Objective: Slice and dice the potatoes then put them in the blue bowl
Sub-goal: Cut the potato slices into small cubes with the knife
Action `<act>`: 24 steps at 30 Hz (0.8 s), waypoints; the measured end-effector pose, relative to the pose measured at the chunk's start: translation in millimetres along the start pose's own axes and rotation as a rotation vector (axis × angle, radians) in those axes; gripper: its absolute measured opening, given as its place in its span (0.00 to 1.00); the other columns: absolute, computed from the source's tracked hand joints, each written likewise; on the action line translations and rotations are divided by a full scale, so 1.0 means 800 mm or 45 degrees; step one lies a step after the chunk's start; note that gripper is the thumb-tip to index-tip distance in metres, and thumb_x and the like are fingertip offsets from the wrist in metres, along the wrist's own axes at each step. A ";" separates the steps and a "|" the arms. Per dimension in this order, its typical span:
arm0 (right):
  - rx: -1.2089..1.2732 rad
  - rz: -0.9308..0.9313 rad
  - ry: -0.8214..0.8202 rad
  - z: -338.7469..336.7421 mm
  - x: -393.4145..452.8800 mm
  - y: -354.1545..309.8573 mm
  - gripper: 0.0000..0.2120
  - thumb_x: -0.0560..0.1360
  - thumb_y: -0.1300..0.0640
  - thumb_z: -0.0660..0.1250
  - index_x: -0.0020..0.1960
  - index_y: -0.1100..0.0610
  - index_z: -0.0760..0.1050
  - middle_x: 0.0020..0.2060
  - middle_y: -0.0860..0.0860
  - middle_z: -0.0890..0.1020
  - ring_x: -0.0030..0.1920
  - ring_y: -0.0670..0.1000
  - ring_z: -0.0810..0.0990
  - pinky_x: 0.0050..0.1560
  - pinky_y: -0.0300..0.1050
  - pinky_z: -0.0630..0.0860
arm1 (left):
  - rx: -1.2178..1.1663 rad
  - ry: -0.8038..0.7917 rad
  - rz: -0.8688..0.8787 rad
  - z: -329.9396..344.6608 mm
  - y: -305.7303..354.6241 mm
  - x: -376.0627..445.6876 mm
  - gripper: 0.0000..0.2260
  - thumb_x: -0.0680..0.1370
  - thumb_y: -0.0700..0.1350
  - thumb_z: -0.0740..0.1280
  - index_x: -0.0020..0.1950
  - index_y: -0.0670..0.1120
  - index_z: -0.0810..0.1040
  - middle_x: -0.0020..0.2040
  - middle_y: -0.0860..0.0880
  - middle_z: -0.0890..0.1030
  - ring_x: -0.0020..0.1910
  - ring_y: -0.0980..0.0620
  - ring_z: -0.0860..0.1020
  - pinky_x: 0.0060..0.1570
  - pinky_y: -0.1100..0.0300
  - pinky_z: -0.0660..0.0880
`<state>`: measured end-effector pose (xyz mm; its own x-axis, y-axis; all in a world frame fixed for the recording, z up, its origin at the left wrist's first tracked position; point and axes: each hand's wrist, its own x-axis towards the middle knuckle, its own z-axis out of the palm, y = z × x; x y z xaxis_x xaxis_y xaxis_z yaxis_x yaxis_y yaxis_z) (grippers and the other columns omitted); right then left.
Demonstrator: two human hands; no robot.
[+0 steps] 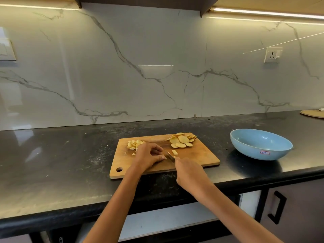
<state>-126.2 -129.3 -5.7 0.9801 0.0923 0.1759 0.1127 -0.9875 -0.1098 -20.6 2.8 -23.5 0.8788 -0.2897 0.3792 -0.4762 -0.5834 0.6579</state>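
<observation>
Pinning a potato strip (164, 157) with curled left hand (149, 155), right hand (190, 172) gripping knife (169, 156), wooden board (201, 155)

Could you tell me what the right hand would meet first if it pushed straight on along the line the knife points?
Probably the left hand: the right hand aims the knife up-left at its fingertips, which pin a potato piece. Depth is unclear.

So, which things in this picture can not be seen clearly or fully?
- Head view: knife handle, hidden inside the right hand.
- Potato piece being cut, mostly covered by the left hand.
- Sticker on the blue bowl: writing too small to read.
- Round mat, cut off by the right edge.
</observation>
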 end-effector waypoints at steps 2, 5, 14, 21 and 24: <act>0.019 -0.003 0.027 0.002 0.003 0.008 0.14 0.78 0.61 0.61 0.63 0.57 0.70 0.48 0.52 0.78 0.45 0.50 0.78 0.40 0.40 0.70 | 0.047 0.111 0.027 -0.001 0.002 0.001 0.10 0.72 0.38 0.71 0.53 0.43 0.81 0.47 0.49 0.83 0.45 0.59 0.78 0.44 0.73 0.73; -0.052 -0.102 0.132 0.005 0.001 0.020 0.20 0.79 0.60 0.59 0.71 0.54 0.63 0.38 0.49 0.72 0.37 0.46 0.72 0.37 0.39 0.68 | 0.034 0.242 0.147 -0.002 0.011 0.000 0.17 0.74 0.31 0.65 0.60 0.44 0.77 0.48 0.50 0.82 0.48 0.59 0.77 0.51 0.70 0.72; -0.167 -0.182 0.244 0.007 -0.008 0.039 0.25 0.80 0.60 0.57 0.75 0.51 0.56 0.33 0.47 0.70 0.34 0.45 0.72 0.30 0.36 0.65 | 0.260 0.089 0.342 0.010 0.001 0.006 0.28 0.70 0.30 0.65 0.67 0.51 0.70 0.51 0.57 0.81 0.58 0.52 0.71 0.62 0.51 0.66; -0.174 -0.193 0.300 0.007 -0.009 0.043 0.23 0.80 0.61 0.58 0.74 0.52 0.59 0.34 0.47 0.71 0.35 0.46 0.72 0.33 0.38 0.67 | 0.383 0.004 0.283 0.009 0.005 0.002 0.30 0.72 0.30 0.60 0.72 0.51 0.64 0.55 0.56 0.80 0.64 0.51 0.68 0.69 0.44 0.58; -0.165 -0.181 0.331 0.007 -0.012 0.044 0.24 0.80 0.61 0.57 0.74 0.52 0.57 0.36 0.47 0.70 0.35 0.45 0.71 0.33 0.37 0.66 | 0.321 0.249 0.239 0.009 0.005 0.005 0.29 0.75 0.30 0.58 0.73 0.48 0.60 0.61 0.52 0.77 0.65 0.49 0.67 0.68 0.49 0.61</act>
<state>-130.6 -164.2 -17.1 0.8795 0.2113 0.4264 0.2072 -0.9767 0.0566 -19.0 -6.0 -24.1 0.7430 -0.2728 0.6112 -0.5842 -0.7099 0.3933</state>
